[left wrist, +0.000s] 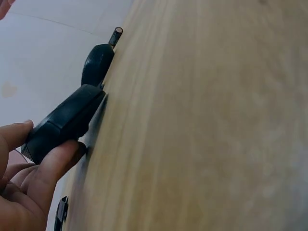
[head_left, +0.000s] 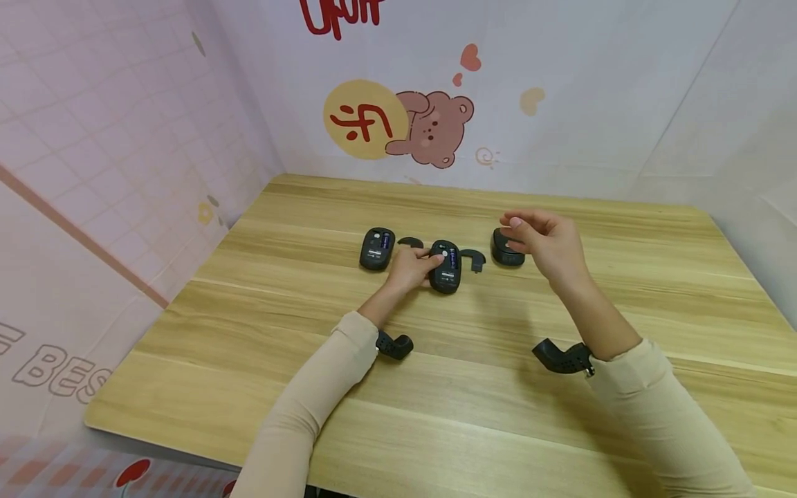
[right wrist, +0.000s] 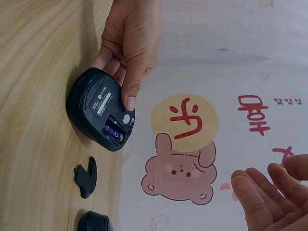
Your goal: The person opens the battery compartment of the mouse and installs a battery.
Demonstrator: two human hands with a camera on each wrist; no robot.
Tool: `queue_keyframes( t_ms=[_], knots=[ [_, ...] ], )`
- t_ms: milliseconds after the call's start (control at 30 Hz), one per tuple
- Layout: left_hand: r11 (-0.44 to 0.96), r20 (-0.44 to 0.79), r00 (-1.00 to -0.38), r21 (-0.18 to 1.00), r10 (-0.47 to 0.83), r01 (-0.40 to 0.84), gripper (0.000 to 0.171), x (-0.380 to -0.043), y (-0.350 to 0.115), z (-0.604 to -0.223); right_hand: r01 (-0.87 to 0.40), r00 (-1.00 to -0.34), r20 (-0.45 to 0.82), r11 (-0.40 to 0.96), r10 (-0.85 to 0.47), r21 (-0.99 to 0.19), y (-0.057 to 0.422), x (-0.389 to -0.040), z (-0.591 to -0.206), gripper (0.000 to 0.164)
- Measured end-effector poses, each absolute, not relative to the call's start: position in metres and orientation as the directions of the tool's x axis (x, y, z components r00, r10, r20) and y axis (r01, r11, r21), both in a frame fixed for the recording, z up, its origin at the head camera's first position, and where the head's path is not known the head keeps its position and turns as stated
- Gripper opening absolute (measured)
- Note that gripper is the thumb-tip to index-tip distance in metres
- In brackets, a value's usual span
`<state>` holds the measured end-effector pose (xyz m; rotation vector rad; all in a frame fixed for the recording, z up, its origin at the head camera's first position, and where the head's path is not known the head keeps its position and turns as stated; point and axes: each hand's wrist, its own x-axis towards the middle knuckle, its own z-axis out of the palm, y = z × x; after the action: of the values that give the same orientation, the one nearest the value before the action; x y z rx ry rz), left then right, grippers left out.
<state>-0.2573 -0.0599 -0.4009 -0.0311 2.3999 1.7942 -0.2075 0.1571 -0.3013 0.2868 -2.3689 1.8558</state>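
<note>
My left hand (head_left: 411, 268) grips a black computer mouse (head_left: 445, 275), underside up and tilted, with its thumb on the underside. Inside the mouse's uncovered compartment a blue battery (right wrist: 113, 134) shows. To the right of it lies a loose black battery cover (head_left: 476, 259). Raised above the table, my right hand (head_left: 548, 242) holds nothing, its fingers loosely bent and apart in the right wrist view. Below and behind those fingers is a dark rounded object (head_left: 507, 250), partly hidden. Past a black object in the left wrist view, a small battery (left wrist: 116, 36) sticks out.
Another black mouse (head_left: 377, 250) lies underside up at the left, its battery compartment uncovered. A second dark cover (head_left: 411, 243) is beside it, partly behind my left hand. The wooden table (head_left: 436, 422) meets a printed wall covering (head_left: 579, 138) at the back.
</note>
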Motion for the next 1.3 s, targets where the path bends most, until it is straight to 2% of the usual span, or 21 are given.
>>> queue_keyframes(
  t_ms=[233,533,900,1100,1300],
  knots=[
    [0.375,-0.083,-0.995,0.925,0.055,-0.057,0.047,-0.263,-0.061,-0.401,-0.233,-0.972,0.218,0.215,-0.092,-0.949,0.157,-0.207,-0.303,0.034],
    [0.538,-0.093,-0.996,0.840,0.011,-0.073,0.045,-0.272,-0.059,-0.394,-0.226,-0.973,0.211,0.210,-0.091,-0.951,0.155,-0.205,-0.305,0.032],
    [0.607,-0.139,-0.990,0.783,-0.038,-0.134,0.041,-0.283,-0.053,-0.388,-0.236,-0.970,0.220,0.207,-0.100,-0.949,0.155,-0.206,-0.305,0.032],
    [0.648,-0.098,-0.994,0.755,-0.045,-0.104,0.037,-0.284,-0.049,-0.389,-0.227,-0.973,0.209,0.234,-0.099,-0.945,0.156,-0.205,-0.306,0.034],
    [0.702,-0.088,-0.996,0.708,-0.015,-0.074,0.025,-0.285,-0.048,-0.388,-0.218,-0.975,0.197,0.268,-0.104,-0.938,0.156,-0.204,-0.307,0.036]
  ],
)
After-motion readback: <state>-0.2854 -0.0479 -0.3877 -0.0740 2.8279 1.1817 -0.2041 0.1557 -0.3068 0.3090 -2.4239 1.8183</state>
